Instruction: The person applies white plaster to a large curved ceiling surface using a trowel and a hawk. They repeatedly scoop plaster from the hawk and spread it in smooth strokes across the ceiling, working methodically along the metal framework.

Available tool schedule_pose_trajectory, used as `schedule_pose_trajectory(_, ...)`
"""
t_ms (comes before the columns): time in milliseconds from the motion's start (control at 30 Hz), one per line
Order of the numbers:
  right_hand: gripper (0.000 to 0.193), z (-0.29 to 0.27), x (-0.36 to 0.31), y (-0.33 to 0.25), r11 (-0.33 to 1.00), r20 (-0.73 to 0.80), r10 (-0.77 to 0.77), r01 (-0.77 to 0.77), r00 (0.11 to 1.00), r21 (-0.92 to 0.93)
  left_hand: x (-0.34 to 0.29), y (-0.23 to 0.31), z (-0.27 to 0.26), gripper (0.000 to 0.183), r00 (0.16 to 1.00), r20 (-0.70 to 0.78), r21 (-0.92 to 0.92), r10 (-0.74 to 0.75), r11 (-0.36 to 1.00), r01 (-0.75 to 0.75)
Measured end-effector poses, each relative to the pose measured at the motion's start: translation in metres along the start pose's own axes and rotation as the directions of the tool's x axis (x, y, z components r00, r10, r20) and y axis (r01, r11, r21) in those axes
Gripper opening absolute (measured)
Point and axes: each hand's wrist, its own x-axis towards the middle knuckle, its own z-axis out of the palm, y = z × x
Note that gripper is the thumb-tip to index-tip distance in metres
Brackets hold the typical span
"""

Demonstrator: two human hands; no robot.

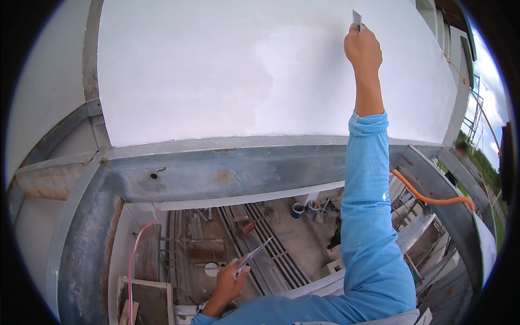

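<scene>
My right hand (pixel 363 50) is raised high at the white wall panel (pixel 206 65), its fingers closed around a putty knife (pixel 357 18) whose grey blade points up beside the wall. A damp-looking, slightly greyer patch borders a brighter white area on the panel left of this hand. Low in front of me, my left hand (pixel 229 283) grips a thin flat filling blade (pixel 252 257), seen nearly edge-on, with whitish material at its tip. It hangs over the drop below the beam. My right arm wears a light blue sleeve spotted with white.
A grey steel beam (pixel 233 172) with rust spots runs under the panel and joins another beam (pixel 86 233) at left. An orange hose (pixel 433 200) crosses the right beam; a pink cable (pixel 131 265) hangs at left. Far below lie metal pipes (pixel 276 244) and buckets (pixel 297 210).
</scene>
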Motion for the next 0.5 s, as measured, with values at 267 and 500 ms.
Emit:
schedule_pose_trajectory(267, 0.048, 0.023, 0.035, 0.008, 0.991, 0.002, 0.063, -0.062, 0.998, -0.119, 0.005, -0.011, 0.004, 0.041, 0.998, 0.059, 0.045, 0.013, 0.999, -0.016)
schedule_pose_trajectory(500, 0.049, 0.071, -0.062, -0.082, 0.938, -0.235, -0.347, 0.342, 0.908, -0.062, 0.013, 0.002, 0.01, 0.03, 0.992, -0.018, 0.009, 0.125, 0.992, -0.125)
